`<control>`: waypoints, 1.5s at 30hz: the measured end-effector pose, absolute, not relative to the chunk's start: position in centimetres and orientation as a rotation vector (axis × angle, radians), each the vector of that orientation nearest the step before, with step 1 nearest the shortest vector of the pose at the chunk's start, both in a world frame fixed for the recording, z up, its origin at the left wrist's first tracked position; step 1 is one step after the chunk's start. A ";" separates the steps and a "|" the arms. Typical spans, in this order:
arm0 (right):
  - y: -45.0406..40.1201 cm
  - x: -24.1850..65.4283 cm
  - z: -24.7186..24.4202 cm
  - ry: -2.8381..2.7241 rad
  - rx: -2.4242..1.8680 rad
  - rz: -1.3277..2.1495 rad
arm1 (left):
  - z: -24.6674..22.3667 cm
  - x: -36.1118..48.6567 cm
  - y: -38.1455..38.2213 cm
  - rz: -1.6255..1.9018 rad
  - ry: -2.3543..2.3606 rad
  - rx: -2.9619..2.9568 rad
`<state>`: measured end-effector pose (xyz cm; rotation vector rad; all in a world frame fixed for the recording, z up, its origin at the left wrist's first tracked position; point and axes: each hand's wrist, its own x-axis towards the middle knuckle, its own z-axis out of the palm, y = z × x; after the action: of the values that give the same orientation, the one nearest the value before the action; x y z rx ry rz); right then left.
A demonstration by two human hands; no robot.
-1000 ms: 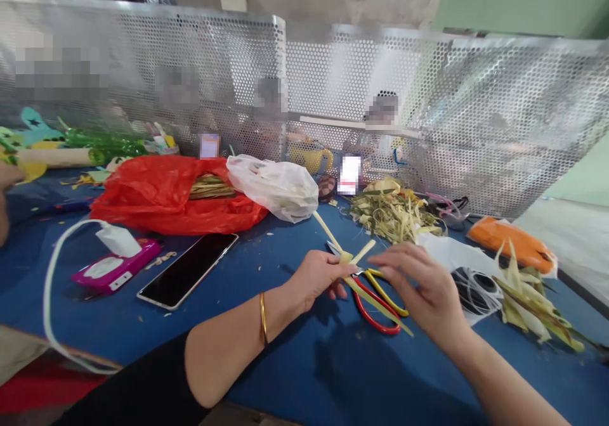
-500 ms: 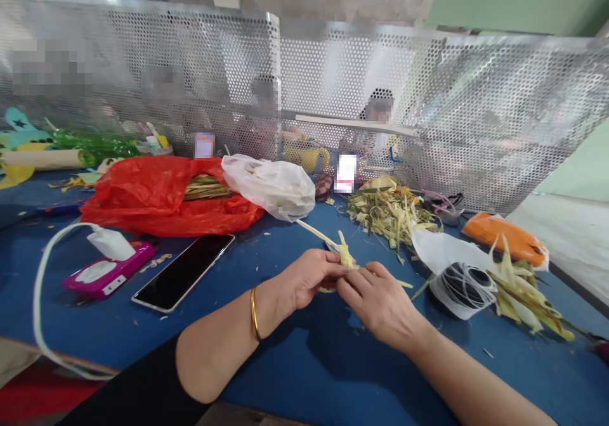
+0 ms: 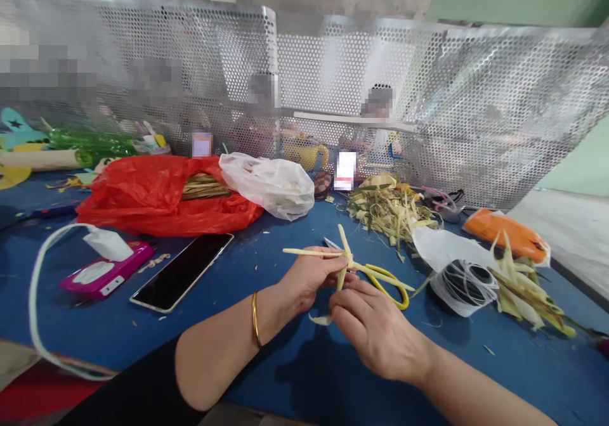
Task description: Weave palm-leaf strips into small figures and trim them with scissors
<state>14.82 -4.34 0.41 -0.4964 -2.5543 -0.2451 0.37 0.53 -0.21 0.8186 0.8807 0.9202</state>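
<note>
Pale yellow plant strips meet in a small knot, with arms pointing up, left, right and down like a cross. My left hand, a gold bangle on its wrist, pinches them close to the knot between thumb and fingers. Just below, my right hand is closed at the lower arm; its fingertips are partly hidden. Under the strips lie scissors with yellow handles, their blades partly covered by the left hand. A curled pale scrap rests on the blue table beside the right fingers.
Farther back are a red plastic bag, a white bag and a heap of husk scraps. A spool stands right; a phone and purple power strip lie left. A perforated screen backs the table.
My right hand has moved down and toward me, below the knot. The strips now spread out as a cross, with the left arm extending over my left hand. The scissors' yellow handles have come into view.
</note>
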 end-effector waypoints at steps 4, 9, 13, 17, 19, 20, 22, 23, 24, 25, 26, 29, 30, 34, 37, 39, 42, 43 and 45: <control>-5.0 14.3 0.3 -2.586 -0.448 -0.255 | -0.3 0.7 0.2 0.927 0.905 0.767; -5.0 13.9 0.0 -2.660 -0.457 -0.266 | -0.5 0.6 0.6 0.944 0.953 0.736; -3.7 15.2 0.4 -2.445 -0.747 -0.367 | 0.0 0.0 1.3 1.000 0.911 0.717; -2.1 16.7 0.4 -2.286 -1.187 -0.495 | 0.8 -0.5 1.5 0.948 0.900 0.702; -1.6 17.0 0.1 -2.350 -1.215 -0.501 | 0.8 -0.5 1.4 0.921 0.940 0.734; -1.5 17.0 -0.1 -2.380 -1.202 -0.499 | 0.7 -0.4 1.3 0.914 0.964 0.776; -1.5 16.9 -0.3 -2.413 -1.189 -0.491 | 0.3 -0.1 1.2 0.910 1.014 0.892; -1.6 16.9 -0.2 -2.428 -1.193 -0.475 | 0.1 0.0 1.1 0.920 1.033 0.950; -1.7 16.9 -0.1 -2.445 -1.207 -0.439 | -0.1 0.1 1.2 0.935 1.048 0.997; -1.8 17.0 0.2 -2.460 -1.232 -0.383 | -0.2 0.1 1.2 0.951 1.059 1.028; -1.9 17.1 0.5 -2.465 -1.266 -0.308 | -0.4 0.1 1.3 0.966 1.067 1.044; -1.8 17.9 1.6 -2.411 -1.424 0.065 | -0.5 -0.1 1.6 0.971 1.056 1.045; -1.7 18.3 2.0 -2.377 -1.450 0.262 | -0.4 -0.2 1.7 0.958 1.043 1.039; -0.7 19.2 2.6 -1.987 -1.344 1.108 | -0.1 -0.5 1.5 0.865 0.977 1.021; -0.4 18.9 2.1 -1.476 -1.225 1.454 | 0.1 -0.3 1.0 0.762 0.910 1.051; -0.5 18.4 1.5 -1.224 -1.128 1.604 | 0.1 -0.1 0.5 0.699 0.873 1.074; -0.7 17.5 0.5 -1.018 -1.050 1.721 | 0.1 0.1 0.1 0.655 0.840 1.111; -0.8 17.3 0.3 -0.976 -1.042 1.721 | 0.0 0.2 0.0 0.645 0.838 1.120; -0.8 17.0 0.0 -0.909 -1.047 1.679 | 0.0 0.2 0.0 0.627 0.860 1.129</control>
<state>17.04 -0.75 0.04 -1.0473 -0.9086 1.6790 0.22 -0.03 0.00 1.1291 0.8599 0.6275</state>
